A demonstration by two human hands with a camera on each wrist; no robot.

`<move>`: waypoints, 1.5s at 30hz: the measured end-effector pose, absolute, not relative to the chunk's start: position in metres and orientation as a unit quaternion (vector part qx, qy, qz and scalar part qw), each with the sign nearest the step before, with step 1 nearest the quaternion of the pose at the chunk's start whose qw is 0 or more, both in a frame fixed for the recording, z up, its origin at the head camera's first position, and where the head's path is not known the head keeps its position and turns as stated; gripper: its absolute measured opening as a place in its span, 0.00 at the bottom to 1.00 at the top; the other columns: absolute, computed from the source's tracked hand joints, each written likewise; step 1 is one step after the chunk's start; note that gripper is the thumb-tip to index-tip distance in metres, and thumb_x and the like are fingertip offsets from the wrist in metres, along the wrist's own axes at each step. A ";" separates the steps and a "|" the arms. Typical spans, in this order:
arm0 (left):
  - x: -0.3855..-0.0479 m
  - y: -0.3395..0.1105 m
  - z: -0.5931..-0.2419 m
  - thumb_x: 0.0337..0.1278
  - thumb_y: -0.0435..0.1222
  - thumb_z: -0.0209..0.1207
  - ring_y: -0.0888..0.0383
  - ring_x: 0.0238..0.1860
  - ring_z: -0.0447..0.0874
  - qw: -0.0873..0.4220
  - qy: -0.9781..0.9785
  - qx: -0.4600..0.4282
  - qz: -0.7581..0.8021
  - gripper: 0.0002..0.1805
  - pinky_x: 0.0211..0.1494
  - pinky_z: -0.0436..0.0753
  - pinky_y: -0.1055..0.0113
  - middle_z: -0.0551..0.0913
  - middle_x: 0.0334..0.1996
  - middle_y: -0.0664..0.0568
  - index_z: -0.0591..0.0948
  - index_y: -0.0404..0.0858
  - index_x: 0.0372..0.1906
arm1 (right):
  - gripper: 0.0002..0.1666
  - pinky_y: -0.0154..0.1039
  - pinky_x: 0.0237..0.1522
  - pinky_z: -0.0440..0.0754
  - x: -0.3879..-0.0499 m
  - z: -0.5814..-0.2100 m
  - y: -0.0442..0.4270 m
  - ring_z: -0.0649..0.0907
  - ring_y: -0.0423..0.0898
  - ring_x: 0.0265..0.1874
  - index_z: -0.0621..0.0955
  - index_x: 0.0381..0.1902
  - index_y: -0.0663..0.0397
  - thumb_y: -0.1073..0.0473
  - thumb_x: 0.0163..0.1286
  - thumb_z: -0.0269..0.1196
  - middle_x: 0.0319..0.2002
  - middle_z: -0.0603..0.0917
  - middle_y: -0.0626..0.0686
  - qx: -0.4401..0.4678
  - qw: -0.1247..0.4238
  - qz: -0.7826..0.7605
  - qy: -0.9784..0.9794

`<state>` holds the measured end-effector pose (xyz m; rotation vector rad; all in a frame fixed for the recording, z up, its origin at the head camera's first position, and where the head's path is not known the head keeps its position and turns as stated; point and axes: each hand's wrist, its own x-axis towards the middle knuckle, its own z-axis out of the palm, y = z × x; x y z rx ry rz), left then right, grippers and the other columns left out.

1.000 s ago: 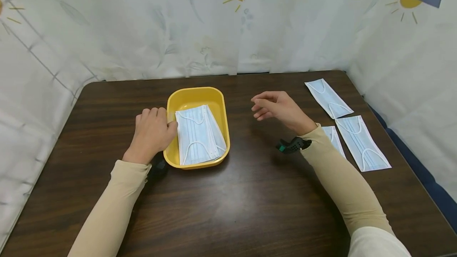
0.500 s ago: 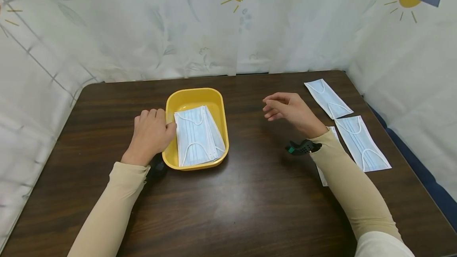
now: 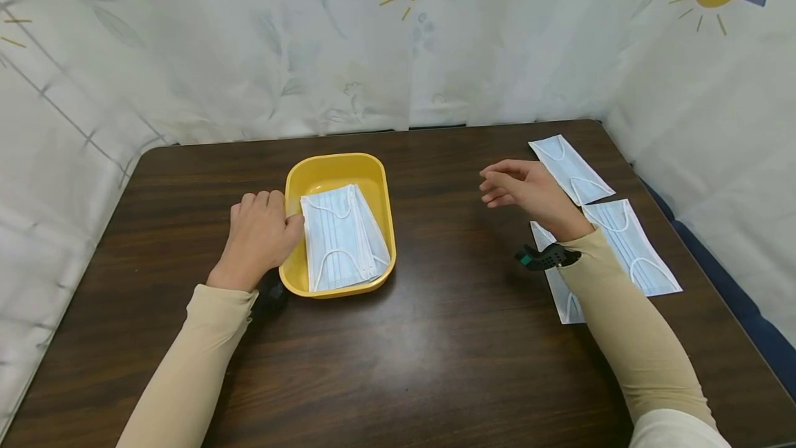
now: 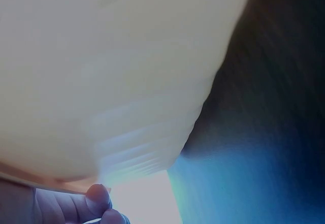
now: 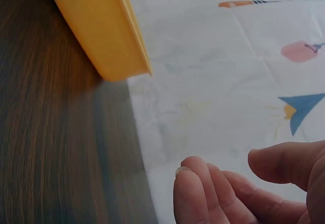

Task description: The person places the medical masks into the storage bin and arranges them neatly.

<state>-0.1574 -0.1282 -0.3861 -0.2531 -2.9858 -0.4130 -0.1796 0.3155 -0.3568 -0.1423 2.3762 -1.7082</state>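
My left hand (image 3: 256,240) holds the left rim of a yellow plastic tray (image 3: 332,170), its thumb over the edge. Inside the tray lies a small fanned stack of light blue face masks (image 3: 336,240) with white ear loops. To the right, my right hand (image 3: 536,193) hovers above the table with loosely bent fingers and nothing between them; the right wrist view shows a gap between thumb (image 5: 279,164) and fingers. Beneath its wrist and sleeve, one mask (image 3: 564,296) is partly covered. Two more masks lie beyond it, a far one (image 3: 572,168) and a nearer one (image 3: 640,254).
The dark wood table (image 3: 398,365) extends to a white patterned curtain (image 3: 249,54) at the back and sides. A black band (image 3: 547,256) sits on the right wrist. Dark blue fabric (image 3: 727,275) shows past the table's right edge.
My right hand has moved right, away from the tray and toward the loose masks, uncovering more of the nearest one. My left hand stays on the tray rim.
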 end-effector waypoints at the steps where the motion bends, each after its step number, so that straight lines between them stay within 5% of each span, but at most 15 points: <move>1: -0.157 -0.128 -0.386 0.68 0.41 0.42 0.41 0.36 0.63 0.059 -0.985 -0.084 -0.136 0.17 0.42 0.63 0.50 0.70 0.28 0.39 0.71 0.29 0.34 | 0.24 0.38 0.47 0.89 -0.179 -0.357 0.318 0.90 0.47 0.42 0.80 0.61 0.59 0.49 0.77 0.60 0.48 0.87 0.57 -0.047 0.103 -0.578 0.808; 26: -0.158 -0.128 -0.388 0.67 0.40 0.42 0.42 0.34 0.63 0.069 -0.984 -0.084 -0.141 0.17 0.40 0.61 0.53 0.69 0.26 0.40 0.71 0.31 0.31 | 0.21 0.33 0.48 0.88 -0.176 -0.364 0.369 0.91 0.48 0.44 0.81 0.57 0.61 0.52 0.76 0.62 0.43 0.90 0.47 -0.024 0.061 -0.580 0.812; 39: -0.159 -0.128 -0.385 0.68 0.40 0.41 0.41 0.34 0.64 0.063 -0.985 -0.084 -0.138 0.17 0.40 0.62 0.51 0.70 0.27 0.39 0.71 0.30 0.31 | 0.23 0.31 0.49 0.87 -0.176 -0.369 0.388 0.91 0.45 0.44 0.80 0.58 0.62 0.52 0.74 0.65 0.45 0.90 0.45 0.000 0.072 -0.569 0.819; 45: -0.159 -0.128 -0.386 0.67 0.40 0.42 0.41 0.33 0.64 0.066 -0.985 -0.085 -0.135 0.17 0.39 0.62 0.52 0.70 0.26 0.40 0.71 0.30 0.30 | 0.30 0.32 0.51 0.86 -0.176 -0.368 0.404 0.89 0.39 0.47 0.77 0.65 0.59 0.49 0.72 0.67 0.52 0.89 0.49 -0.008 0.128 -0.480 0.868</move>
